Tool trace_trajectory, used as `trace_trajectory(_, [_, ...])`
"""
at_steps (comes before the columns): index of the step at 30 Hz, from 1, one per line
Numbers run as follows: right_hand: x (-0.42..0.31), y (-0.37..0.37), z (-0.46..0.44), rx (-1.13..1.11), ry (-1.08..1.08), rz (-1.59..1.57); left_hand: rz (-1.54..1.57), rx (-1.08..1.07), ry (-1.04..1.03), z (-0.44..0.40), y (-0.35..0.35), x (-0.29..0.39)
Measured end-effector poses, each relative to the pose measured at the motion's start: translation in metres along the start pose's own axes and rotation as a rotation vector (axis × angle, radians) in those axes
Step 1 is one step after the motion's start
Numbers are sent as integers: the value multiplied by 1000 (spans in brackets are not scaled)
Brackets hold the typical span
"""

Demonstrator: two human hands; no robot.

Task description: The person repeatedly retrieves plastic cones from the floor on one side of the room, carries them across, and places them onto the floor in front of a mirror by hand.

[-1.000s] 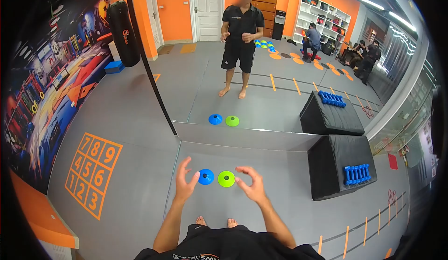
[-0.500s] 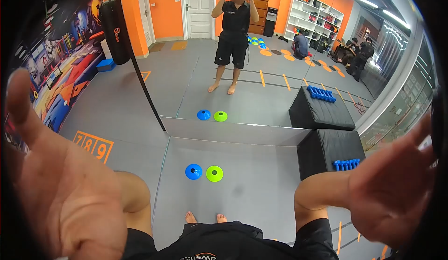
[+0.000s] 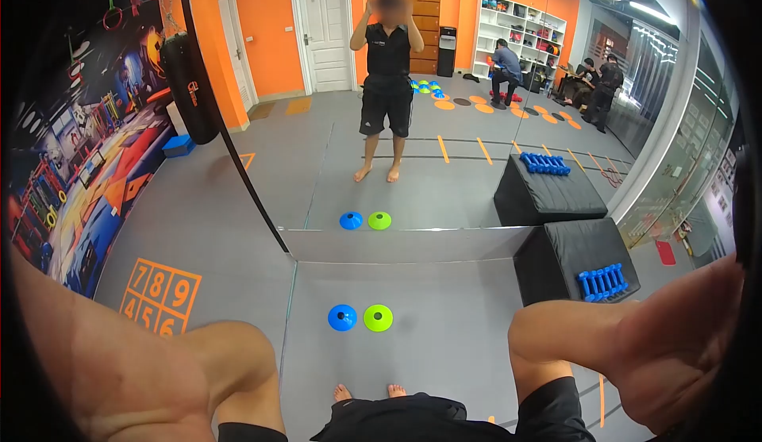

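- Risk, left: were my left hand (image 3: 119,363) to press unevenly beside my head, my view could tilt.
- Risk, centre: blue cone (image 3: 343,325), then green cone (image 3: 379,326) just to its right, a slim gap between, both on the floor beyond my bare feet (image 3: 342,393); a careless far-ward step could crush or skid either.
- Risk, right: my right hand (image 3: 683,347) and its forearm hide near-right floor; a misstep there could go unseen.
- Pose, left arm: elbow bent outward, hand raised close, wrist facing me; fingers out of view, wide or narrow I cannot tell.
- Pose, right arm: much the same, fingers cut off at the dark edge; spread likewise unknown.
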State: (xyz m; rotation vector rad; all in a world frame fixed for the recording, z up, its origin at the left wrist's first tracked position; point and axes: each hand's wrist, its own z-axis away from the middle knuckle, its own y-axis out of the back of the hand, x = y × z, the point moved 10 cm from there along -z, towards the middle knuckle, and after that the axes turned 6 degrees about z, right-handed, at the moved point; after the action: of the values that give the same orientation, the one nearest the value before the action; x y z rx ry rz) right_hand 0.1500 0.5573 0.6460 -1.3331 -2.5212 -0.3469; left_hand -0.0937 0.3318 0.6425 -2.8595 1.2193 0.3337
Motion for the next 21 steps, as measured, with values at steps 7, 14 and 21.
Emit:
trace_trajectory(7, [11, -5, -3, -26, -65, 16, 20, -10, 40, -1, -4, -6])
trace_trajectory(14, [33, -9, 28, -7, -239, -35, -10, 9, 145, 30, -16, -19])
trace_trajectory(21, [57, -52, 98, 120, -544, -319, -82, 49, 537, 134, -48, -46])
